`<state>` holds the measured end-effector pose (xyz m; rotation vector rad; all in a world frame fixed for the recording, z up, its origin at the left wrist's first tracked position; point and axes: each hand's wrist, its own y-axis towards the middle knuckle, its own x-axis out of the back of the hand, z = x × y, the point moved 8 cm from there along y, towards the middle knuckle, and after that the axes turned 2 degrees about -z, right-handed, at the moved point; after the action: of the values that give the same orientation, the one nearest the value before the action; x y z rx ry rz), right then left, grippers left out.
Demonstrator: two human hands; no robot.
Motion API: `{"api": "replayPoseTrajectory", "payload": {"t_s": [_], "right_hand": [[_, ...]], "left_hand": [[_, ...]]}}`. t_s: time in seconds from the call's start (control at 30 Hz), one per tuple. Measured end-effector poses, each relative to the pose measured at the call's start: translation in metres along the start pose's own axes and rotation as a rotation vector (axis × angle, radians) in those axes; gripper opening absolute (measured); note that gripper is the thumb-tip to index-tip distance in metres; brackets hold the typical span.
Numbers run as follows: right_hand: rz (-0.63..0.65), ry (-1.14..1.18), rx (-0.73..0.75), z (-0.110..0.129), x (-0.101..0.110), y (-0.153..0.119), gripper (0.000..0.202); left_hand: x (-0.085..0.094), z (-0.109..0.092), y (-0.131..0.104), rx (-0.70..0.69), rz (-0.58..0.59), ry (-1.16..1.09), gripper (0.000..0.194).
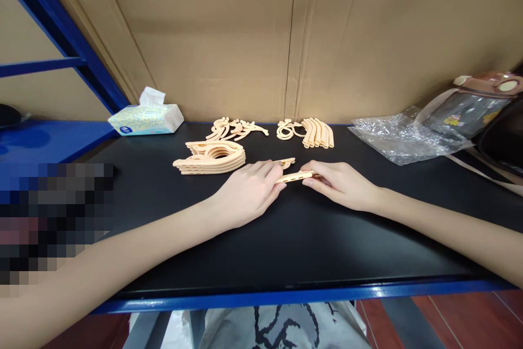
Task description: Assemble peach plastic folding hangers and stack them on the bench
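Over the middle of the black tabletop, my left hand point(249, 194) and my right hand point(345, 184) hold a beige plastic hanger point(295, 177) between them. Its slotted bar shows between the hands; the rest is covered by my left fingers. My right thumb and fingers pinch its right end, while my left fingers wrap over its left side. Just left of my left hand lies a neat stack of matching beige hangers point(212, 165). Behind it is a loose pile of small beige curved parts point(232, 129). Beige hook pieces point(285, 130) and a row of curved hanger arms point(317, 132) lie farther back.
A tissue pack point(147, 118) stands at the back left. Clear plastic wrap point(408, 134) and a strapped bottle point(466, 106) occupy the right. Cardboard point(220, 38) closes off the back, and a blue edge point(302, 292) runs along the front.
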<state>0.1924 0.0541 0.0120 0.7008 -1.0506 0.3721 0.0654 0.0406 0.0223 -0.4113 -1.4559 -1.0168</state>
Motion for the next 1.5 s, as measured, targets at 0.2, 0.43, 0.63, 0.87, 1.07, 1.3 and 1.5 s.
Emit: {"api": "replayPoseTrajectory", "payload": {"t_s": [0.2,0.43,0.63,0.87,1.07,1.3,1.5], "right_hand": [[-0.001,0.007,-0.006,0.0004,0.0004,-0.0001,0.028],[0.001,-0.001,-0.013,0.0002,-0.0001,-0.0003,0.027],[0.001,0.010,-0.017,-0.0001,0.0005,0.0003,0.032],[-0.011,-0.020,-0.020,-0.0014,-0.0002,0.0003,0.032],[-0.008,-0.038,-0.021,-0.0021,0.0000,0.0000,0.031],[-0.010,-0.047,-0.022,-0.0023,-0.0006,0.0005,0.032],[-0.011,-0.046,-0.016,-0.0008,-0.0009,0.0003,0.031]], "left_hand": [[-0.0001,-0.0006,0.0011,-0.005,0.005,0.014,0.027],[-0.0004,0.0006,0.0000,-0.010,-0.002,0.010,0.025],[-0.0018,0.0003,-0.0001,-0.001,0.024,0.014,0.025],[-0.0028,0.0006,-0.0002,-0.005,0.033,0.013,0.024],[-0.0032,0.0004,0.0000,-0.001,0.049,0.020,0.025],[-0.0037,-0.0011,0.0011,-0.014,0.056,0.034,0.026],[-0.0041,-0.0020,0.0007,-0.029,0.052,0.034,0.025]]}}
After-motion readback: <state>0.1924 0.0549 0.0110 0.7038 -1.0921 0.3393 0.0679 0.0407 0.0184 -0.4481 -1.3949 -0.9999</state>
